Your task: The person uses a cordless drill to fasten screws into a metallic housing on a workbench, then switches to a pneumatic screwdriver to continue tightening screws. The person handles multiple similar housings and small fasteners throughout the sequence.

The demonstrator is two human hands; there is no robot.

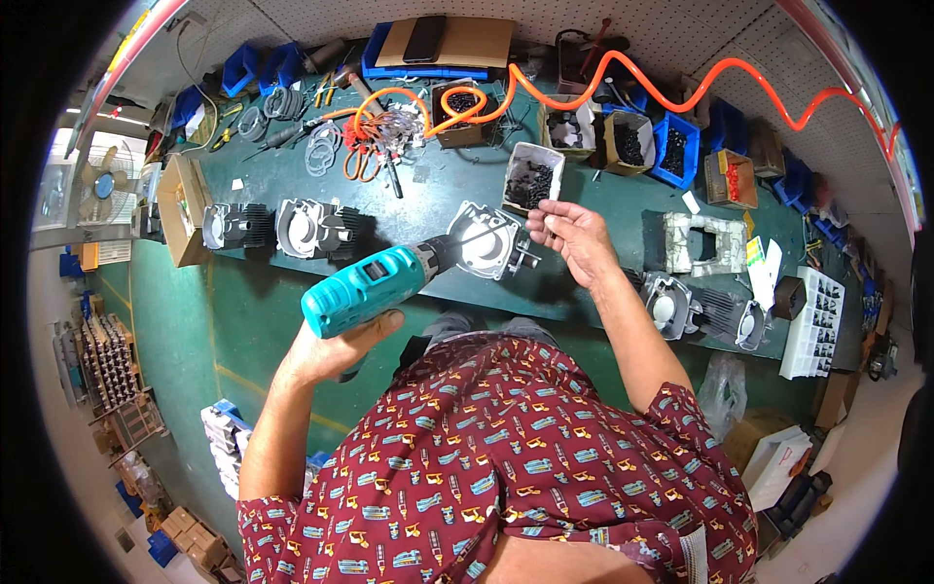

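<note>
Item 1, step in hand: by my judgement, a small fastener being set on the driver tip. For good practice I would leave the trigger alone while fingertips are at the bit point(486, 233), line the fastener up straight with it, then stand the drill point(365, 290) square over the hole, start slowly until the threads catch, and stop once the head seats.

Item 2, workpiece: one grey metal housing point(484, 255), on the near side of the green bench point(428, 185), below the bit in my view. I cannot tell whether they touch.

Item 3, left hand point(341, 352): wrapped round the drill's handle, wrist low, tool tilted with its chuck pointing right and away from me. Trigger finger hidden.

Item 4, right hand point(581, 245): raised, forearm reaching forward and inward, thumb and forefinger gathered at the bit's end. Whether they pinch the bit, a fastener or nothing, I cannot tell.

Item 5, supply: open box of small black parts point(533, 177), just beyond the right fingertips.
</note>
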